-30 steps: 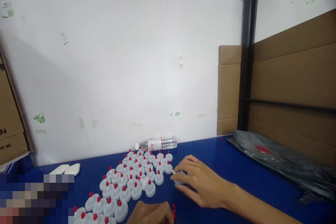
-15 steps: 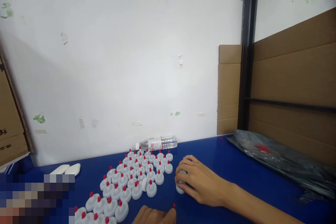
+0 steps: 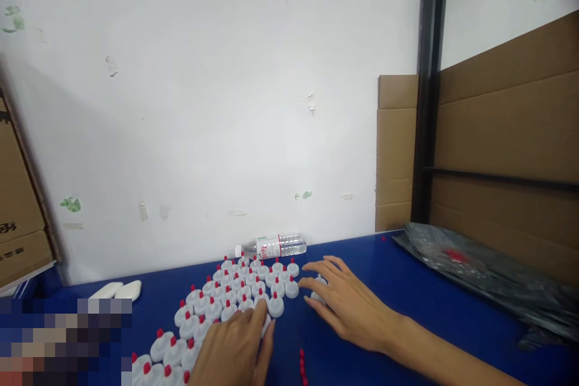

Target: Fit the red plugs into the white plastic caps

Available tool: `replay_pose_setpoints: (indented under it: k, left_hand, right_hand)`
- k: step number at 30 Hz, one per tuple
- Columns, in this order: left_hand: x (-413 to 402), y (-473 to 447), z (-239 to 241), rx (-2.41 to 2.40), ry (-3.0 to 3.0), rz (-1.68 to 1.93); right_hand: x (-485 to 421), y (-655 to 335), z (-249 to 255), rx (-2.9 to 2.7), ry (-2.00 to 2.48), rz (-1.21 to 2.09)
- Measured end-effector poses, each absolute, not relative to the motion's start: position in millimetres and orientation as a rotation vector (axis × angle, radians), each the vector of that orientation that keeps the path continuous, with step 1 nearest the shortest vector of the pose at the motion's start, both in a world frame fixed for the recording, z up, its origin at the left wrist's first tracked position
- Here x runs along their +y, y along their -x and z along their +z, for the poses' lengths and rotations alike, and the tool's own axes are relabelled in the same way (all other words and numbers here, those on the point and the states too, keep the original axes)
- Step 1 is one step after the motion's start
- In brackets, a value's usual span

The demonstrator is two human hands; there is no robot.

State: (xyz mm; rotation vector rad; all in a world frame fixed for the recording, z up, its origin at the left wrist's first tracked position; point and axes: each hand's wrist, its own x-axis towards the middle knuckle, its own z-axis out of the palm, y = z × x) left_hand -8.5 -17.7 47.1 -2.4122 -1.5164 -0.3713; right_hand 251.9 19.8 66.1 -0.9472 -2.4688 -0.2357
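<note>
Several white caps with red tips [image 3: 235, 292] stand in rows on the blue table [image 3: 389, 289]. My left hand [image 3: 235, 347] lies flat over the near caps, fingers stretched out and touching one at the front of the rows. My right hand [image 3: 346, 301] rests to the right of the rows, fingers spread, over a white cap [image 3: 319, 295] that shows partly under them. A few loose red tips [image 3: 302, 365] lie on the table between my hands.
A clear water bottle [image 3: 271, 246] lies on its side against the white wall. A black plastic bag [image 3: 488, 277] lies at the right, before cardboard sheets [image 3: 502, 132]. Two white oblong pieces [image 3: 117, 291] lie at the left. A cardboard box [image 3: 18, 217] stands far left.
My left hand has moved up and forward onto the near caps. My right hand has shifted farther away toward the back rows, its fingers opening over the cap.
</note>
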Motion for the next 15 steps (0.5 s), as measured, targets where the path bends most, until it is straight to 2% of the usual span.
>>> replay_pose_setpoints:
  k: [8,11,15]
  left_hand:
    - [-6,14,40,-1.570,2.308,-0.118]
    - [-4,17,32,-1.494,2.335,-0.180]
    - [-5,17,27,-1.340,2.422,-0.450]
  right_hand:
    - [12,-248,72,-2.520,0.801,-0.203]
    - [10,-248,73,-2.535,0.786,-0.192]
    - [10,-247,71,-2.552,0.773,-0.166]
